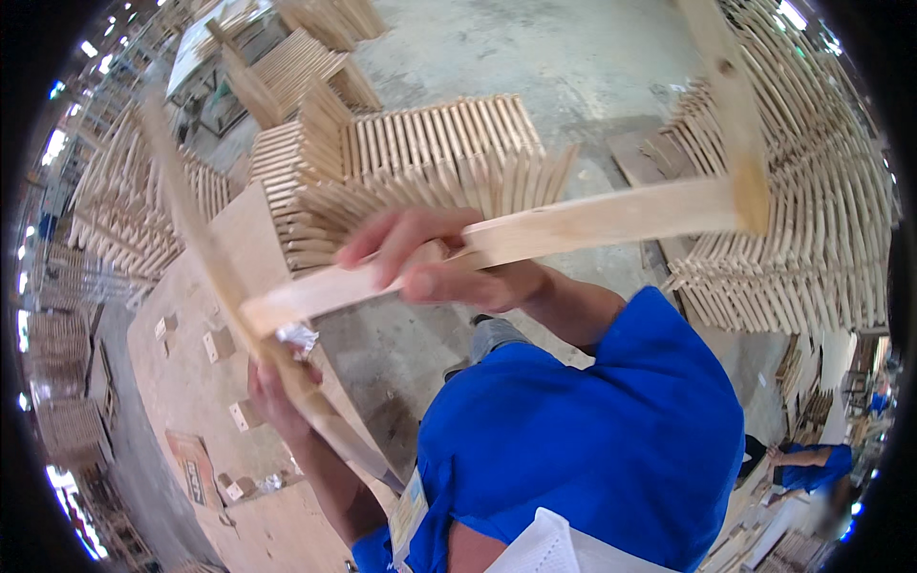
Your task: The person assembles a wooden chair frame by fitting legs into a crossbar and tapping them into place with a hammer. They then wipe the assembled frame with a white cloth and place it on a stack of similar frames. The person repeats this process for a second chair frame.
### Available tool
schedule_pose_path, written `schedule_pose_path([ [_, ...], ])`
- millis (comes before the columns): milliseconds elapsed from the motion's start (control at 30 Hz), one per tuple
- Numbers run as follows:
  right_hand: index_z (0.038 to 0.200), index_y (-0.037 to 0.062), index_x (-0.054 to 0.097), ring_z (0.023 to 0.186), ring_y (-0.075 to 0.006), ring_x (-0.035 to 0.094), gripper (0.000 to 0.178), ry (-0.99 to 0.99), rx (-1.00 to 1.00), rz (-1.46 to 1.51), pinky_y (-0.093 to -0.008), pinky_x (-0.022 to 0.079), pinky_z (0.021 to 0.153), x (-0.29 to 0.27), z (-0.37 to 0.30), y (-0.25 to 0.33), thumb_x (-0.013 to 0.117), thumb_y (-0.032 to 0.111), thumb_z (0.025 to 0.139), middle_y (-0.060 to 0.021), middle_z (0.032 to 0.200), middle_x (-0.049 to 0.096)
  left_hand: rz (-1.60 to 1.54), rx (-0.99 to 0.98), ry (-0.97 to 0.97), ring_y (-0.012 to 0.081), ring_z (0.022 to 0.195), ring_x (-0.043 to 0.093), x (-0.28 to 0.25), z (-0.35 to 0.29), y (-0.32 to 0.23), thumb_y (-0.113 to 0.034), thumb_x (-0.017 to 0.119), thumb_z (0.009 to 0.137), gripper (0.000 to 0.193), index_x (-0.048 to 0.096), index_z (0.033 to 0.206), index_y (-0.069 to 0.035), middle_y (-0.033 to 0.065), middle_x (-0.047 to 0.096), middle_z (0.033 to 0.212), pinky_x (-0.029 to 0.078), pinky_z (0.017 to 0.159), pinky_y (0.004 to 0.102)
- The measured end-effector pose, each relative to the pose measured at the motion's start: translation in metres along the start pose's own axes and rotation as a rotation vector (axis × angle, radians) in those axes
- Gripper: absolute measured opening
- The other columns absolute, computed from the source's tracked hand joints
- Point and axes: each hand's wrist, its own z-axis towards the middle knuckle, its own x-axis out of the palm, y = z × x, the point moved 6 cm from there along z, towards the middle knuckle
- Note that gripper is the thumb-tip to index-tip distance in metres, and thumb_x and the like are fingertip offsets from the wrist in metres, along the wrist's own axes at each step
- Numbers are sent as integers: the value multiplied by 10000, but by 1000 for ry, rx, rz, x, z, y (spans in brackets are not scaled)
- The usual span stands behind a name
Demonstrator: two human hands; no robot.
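Observation:
A pale wooden frame hangs in front of me, made of a crossrail [611, 218] joined to a long post at each end. My right hand [430, 256] is closed around the middle of the crossrail. The right post [735, 105] runs up past the top of the view. Lower left, my left hand [279, 387] is wrapped round the left post [196, 224], just below its joint with the rail. Something small, shiny and crumpled [298, 336] shows by the left fingers; I cannot make out what it is. The left hand and post are slightly blurred.
A wooden work table [177, 382] with small wooden blocks [218, 344] stands at left. Stacks of wooden frames [439, 134] rise ahead, with more piles at right [793, 210] and far left. Another person in blue [812, 468] is at the lower right.

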Motion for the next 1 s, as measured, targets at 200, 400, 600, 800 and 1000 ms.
schedule_pose_path([
  [200,1148,-1,691,1204,-272,649,210,-460,-8,-392,-432,494,1066,-133,-120,129,616,131,1003,-220,1263,689,-62,-57,346,167,866,729,246,40,-2,-402,524,1117,497,611,1386,7,134,740,1098,595,672,283],
  [400,1091,-3,720,1139,-231,673,249,-914,290,-661,-415,496,1061,-267,-216,217,621,212,1013,-200,1200,743,-232,-453,859,159,1009,700,465,-5,96,-367,527,1114,480,606,1413,0,140,709,1222,580,855,302],
  [600,1156,14,683,987,-206,734,317,-1157,700,-511,-366,608,841,-436,-316,183,646,300,1024,-173,1172,755,-586,-707,1079,317,1274,618,552,-80,164,-564,581,1027,821,424,1549,50,201,551,1474,554,1018,396],
  [800,1347,42,472,907,-264,758,492,-1186,887,-361,-397,656,693,-584,-396,54,678,350,1023,-155,1121,732,-676,-907,865,327,1276,618,598,-98,238,-429,450,1126,604,486,1487,54,218,577,1437,516,1106,469],
  [1000,1344,56,469,897,-276,749,472,-1053,1212,-219,-469,661,659,-675,-407,-73,685,328,1023,-144,1115,711,-717,-990,525,348,1318,602,643,-60,285,-396,489,1103,570,483,1502,10,211,591,1442,509,1126,500],
])
